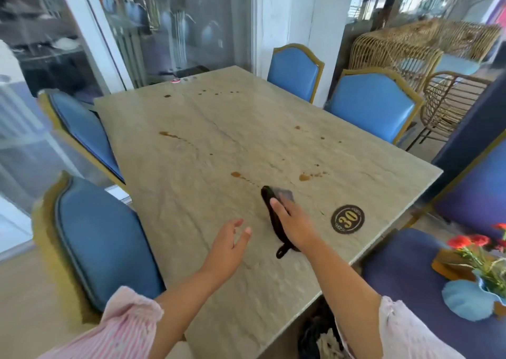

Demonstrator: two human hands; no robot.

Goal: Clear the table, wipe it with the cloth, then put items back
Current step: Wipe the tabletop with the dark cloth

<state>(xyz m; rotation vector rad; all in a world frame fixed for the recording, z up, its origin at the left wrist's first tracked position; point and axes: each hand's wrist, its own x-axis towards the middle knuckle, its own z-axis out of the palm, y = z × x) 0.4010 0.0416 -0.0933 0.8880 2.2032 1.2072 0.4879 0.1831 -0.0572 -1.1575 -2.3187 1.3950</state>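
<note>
Pressing the dark cloth [274, 225] onto the table [191, 208], my right hand [294, 223] lies flat, fingers straight. My left hand [227, 247] hovers beside it, relaxed and empty.

Table [219, 128] — matt, veined stone look; cloth [269, 208] dark, soft fabric; chairs [372, 103] — smooth blue upholstery.

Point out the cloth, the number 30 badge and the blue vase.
cloth [266, 194], head view, dark upper end.
number 30 badge [347, 219], head view, gold digits.
blue vase [465, 301], head view, rounded body.
</note>
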